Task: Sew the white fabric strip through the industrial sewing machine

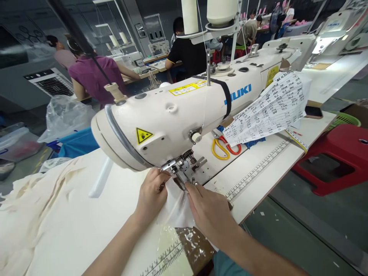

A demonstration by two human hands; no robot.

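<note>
A white sewing machine (161, 119) with blue lettering stretches across the middle of the view. Under its needle area lies a piece of thin white cloth (176, 209). My left hand (152, 191) pinches the cloth's left side, close beside the metal presser parts (179, 168). On the right side, my right hand (211, 211) has its fingers closed on the cloth near the metal guide. The cloth hangs in folds between both hands, and its edge at the needle is partly hidden by fingers and metal parts.
Scissors with yellow and red handles (220, 149) lie behind the needle area. Handwritten paper (267, 109) leans against the machine. Cream fabric (31, 207) is heaped at the left. A red stool (342, 153) stands at the right. Several people sit at machines further back.
</note>
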